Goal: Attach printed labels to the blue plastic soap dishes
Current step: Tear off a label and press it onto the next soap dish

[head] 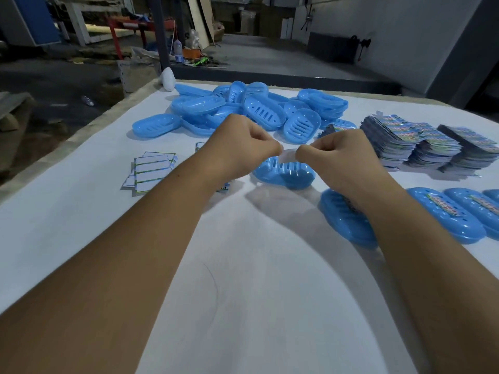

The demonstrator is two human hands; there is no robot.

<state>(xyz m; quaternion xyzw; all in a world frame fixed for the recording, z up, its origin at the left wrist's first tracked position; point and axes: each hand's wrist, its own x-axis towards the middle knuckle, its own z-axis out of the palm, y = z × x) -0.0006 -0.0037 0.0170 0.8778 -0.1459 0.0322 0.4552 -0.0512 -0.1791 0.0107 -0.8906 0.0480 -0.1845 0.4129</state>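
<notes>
Above the lone soap dish (286, 175) on the bench (243, 265), left hand (240, 147) and right hand (337, 155) each pinch one end of a pale strip (289, 152).

White-covered table (81, 211) in a dim workshop, dark concrete floor (67, 85) left of it, grey wall (391, 20) beyond its far right corner, red-framed bench (140, 25) and leaning boards (201, 20) far behind it
</notes>
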